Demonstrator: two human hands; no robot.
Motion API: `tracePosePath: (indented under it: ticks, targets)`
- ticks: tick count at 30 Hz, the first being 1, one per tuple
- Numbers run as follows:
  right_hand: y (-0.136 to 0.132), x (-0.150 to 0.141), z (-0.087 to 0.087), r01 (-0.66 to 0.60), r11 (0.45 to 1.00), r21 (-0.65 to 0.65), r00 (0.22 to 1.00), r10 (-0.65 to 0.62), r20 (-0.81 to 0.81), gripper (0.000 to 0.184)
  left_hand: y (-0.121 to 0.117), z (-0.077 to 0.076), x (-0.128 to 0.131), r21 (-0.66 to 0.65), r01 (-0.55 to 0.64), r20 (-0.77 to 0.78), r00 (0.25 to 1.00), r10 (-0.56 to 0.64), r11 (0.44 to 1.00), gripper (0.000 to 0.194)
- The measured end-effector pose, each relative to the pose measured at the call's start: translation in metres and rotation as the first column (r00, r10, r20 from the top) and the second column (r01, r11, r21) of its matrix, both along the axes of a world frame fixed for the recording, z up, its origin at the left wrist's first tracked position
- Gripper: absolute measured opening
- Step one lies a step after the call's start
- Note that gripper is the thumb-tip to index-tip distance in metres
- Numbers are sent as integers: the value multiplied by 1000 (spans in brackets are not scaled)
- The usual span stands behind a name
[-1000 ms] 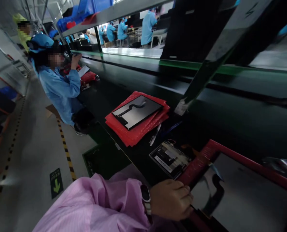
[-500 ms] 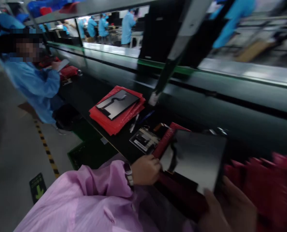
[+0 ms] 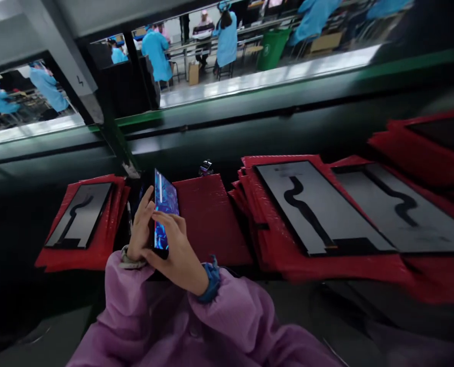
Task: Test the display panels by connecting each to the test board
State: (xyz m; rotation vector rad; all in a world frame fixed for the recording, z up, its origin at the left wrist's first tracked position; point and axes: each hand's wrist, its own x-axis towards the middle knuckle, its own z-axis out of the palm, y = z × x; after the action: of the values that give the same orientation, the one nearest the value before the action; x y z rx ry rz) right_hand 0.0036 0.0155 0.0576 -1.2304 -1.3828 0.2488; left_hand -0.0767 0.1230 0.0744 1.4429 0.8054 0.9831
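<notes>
Partly curled fingers (image 3: 170, 222) against lit screen (image 3: 168, 193)

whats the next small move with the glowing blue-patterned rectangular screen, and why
Perhaps turn the thin, glowing blue-patterned rectangular screen slightly more toward the head camera: it is lit but shows only at a steep slant, and the bare left hand and bare right hand are both at it.

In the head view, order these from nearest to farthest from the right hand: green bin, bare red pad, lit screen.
1. Lit screen, right at the right hand.
2. Bare red pad, just to the hand's right.
3. Green bin, in the background, near the picture's top.
</notes>
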Motion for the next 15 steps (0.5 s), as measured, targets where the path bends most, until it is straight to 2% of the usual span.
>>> tracePosePath:
  ticks: [2, 3, 6, 8, 10, 12, 14, 15]
  targets:
    - [-1, 0, -9, -1, 1000, -5, 998, 0, -64, 62, 9, -3, 4, -23, -68, -49, 997, 67, 997, 61]
    - [-1, 1, -15, 36, 999, -41, 992, -40, -120, 59, 13, -6, 4, -32, -96, -66, 993, 93, 995, 62]
    - [0, 7, -34, 171, 943, -287, 944, -240, -227, 53, 18, -13, 3, -61, -86, -55, 995, 83, 994, 59]
    - [1, 8, -39, 153, 905, -397, 950, -246, -194, 59, 18, -16, 3, -54, -50, -29, 998, 48, 997, 52]
    - [-1, 7, -34, 45, 938, -342, 981, -107, -164, 64, 17, -18, 4, -17, -36, -3, 999, 36, 999, 46]
    - [-7, 4, -24, -76, 982, -170, 989, 52, -140, 65, 18, -21, 3, 4, -35, 40, 999, 34, 999, 42]
    - [-15, 5, -16, -115, 992, -59, 987, 108, -115, 60, 22, -26, -1, -5, -61, 66, 996, 62, 998, 39]
    - [-18, 6, -16, -86, 994, -74, 991, 78, -110, 57, 24, -29, -4, -13, -79, 53, 995, 80, 997, 36]
